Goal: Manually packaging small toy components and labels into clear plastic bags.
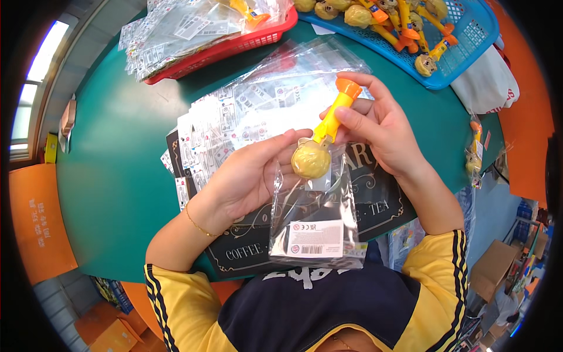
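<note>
My right hand point(378, 126) grips a toy by its yellow stem point(330, 123), with the flared orange end point(348, 88) up by the fingers. The toy's rounded, blond-haired head point(311, 159) points down toward me, at the mouth of a clear plastic bag point(314, 205). My left hand point(255, 167) is closed on the upper part of that bag, thumb beside the toy's head; its other fingers are partly hidden. Low on the bag sits a white printed label point(315, 239). How far the head is inside the bag, I cannot tell.
Flat clear bags point(246, 111) with printed labels lie spread over a dark mat point(246, 237) on the green table point(111, 176). Beyond are a red basket point(234, 50) of bags and a blue basket point(463, 58) of similar toys. One bagged toy point(474, 149) rests at the right edge.
</note>
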Available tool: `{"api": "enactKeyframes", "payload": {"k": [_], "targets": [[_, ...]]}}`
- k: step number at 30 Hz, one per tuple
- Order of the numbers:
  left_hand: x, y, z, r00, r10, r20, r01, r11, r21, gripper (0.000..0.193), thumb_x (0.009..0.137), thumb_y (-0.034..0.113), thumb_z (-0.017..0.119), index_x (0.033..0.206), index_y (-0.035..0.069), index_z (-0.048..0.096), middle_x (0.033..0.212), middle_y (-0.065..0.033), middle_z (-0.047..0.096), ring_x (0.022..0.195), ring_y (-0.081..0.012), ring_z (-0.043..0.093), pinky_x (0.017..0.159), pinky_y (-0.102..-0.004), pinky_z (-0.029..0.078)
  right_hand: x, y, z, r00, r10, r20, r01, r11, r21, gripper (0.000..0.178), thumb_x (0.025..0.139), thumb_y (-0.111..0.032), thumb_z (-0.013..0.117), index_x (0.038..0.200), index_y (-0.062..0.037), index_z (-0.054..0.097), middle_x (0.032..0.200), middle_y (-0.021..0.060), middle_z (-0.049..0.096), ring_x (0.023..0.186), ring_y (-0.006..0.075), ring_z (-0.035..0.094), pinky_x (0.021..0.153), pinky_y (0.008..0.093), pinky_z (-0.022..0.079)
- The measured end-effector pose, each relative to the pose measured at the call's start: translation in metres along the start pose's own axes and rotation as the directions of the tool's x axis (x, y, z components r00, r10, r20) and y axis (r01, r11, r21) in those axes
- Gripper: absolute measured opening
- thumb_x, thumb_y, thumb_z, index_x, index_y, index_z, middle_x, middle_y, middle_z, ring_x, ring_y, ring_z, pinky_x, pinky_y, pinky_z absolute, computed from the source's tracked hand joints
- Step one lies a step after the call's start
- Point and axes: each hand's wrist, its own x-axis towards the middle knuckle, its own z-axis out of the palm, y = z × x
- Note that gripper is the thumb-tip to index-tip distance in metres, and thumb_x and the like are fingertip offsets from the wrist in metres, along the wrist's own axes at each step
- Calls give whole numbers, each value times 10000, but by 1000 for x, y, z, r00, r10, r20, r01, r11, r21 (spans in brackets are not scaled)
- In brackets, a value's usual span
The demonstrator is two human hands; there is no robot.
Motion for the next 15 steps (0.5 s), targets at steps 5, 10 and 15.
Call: {"api": "enactKeyframes", "payload": {"k": [5,10,15], "targets": [[3,-7,-4,994,58,-93,-49,994,99,382,948,136,417,1286,-42,407,1190,-156,548,1043,-213,580,897,-326,471,-1,0,1,997,-57,45,60,996,-62,473,866,-54,582,1288,-52,368,991,159,632,805,130,615,700,246,519],[3,-10,-6,992,72,-103,-62,994,94,389,943,114,411,1297,-47,399,1195,-150,548,1051,-227,577,904,-333,467,-5,-1,3,991,-94,98,103,990,-95,487,850,-28,597,1285,-44,378,985,153,632,856,152,621,720,239,508],[0,-9,0,987,98,-127,-82,989,121,402,942,130,420,1309,-32,401,1122,-110,579,972,-198,597,873,-315,473,-7,4,5,973,92,213,-55,983,-173,505,831,-31,629,1282,-59,405,992,113,621,853,133,607,730,237,499]]}}
